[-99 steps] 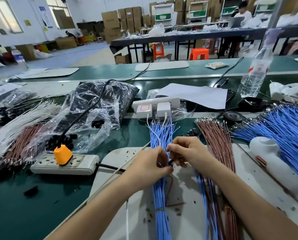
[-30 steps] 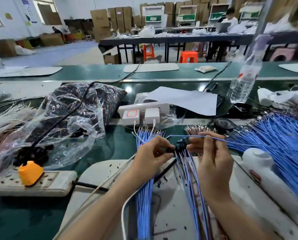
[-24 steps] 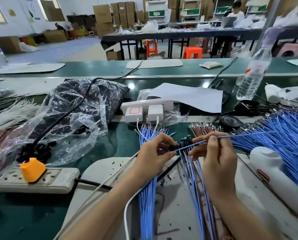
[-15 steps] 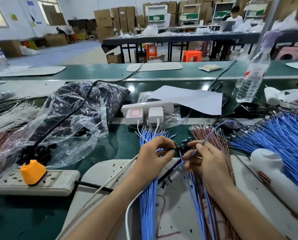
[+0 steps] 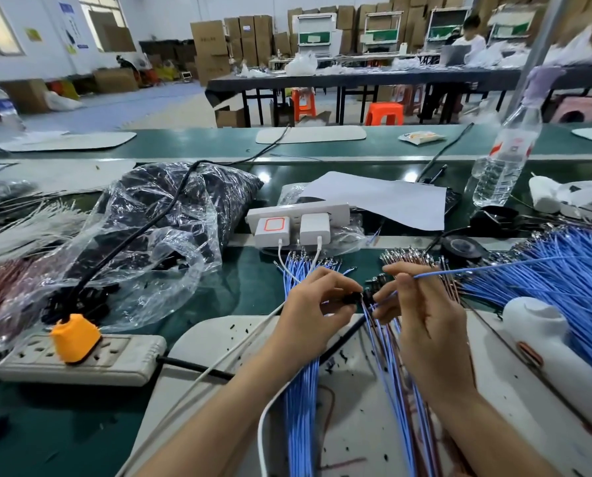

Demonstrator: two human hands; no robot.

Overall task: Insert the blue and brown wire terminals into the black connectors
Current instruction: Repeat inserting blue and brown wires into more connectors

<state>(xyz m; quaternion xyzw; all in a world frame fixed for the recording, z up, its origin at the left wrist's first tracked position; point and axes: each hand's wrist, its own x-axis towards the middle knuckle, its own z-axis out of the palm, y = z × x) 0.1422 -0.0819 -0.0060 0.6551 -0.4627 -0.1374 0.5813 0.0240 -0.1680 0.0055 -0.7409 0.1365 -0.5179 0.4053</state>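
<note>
Pinched between the thumb and fingertips of the left hand (image 5: 317, 306), the black connector (image 5: 354, 298) hung just above the white work mat (image 5: 219, 335), directly left of the right hand (image 5: 425, 315). That hand's thumb and forefinger clamped a single blue wire (image 5: 466, 270), whose long axis ran from the blue wire bundle (image 5: 563, 284) at far right, down and leftward, to a tip just beside the connector. Whether the terminal had entered a cavity could not be told; seating it would likely call for a leftward push along that axis
</note>
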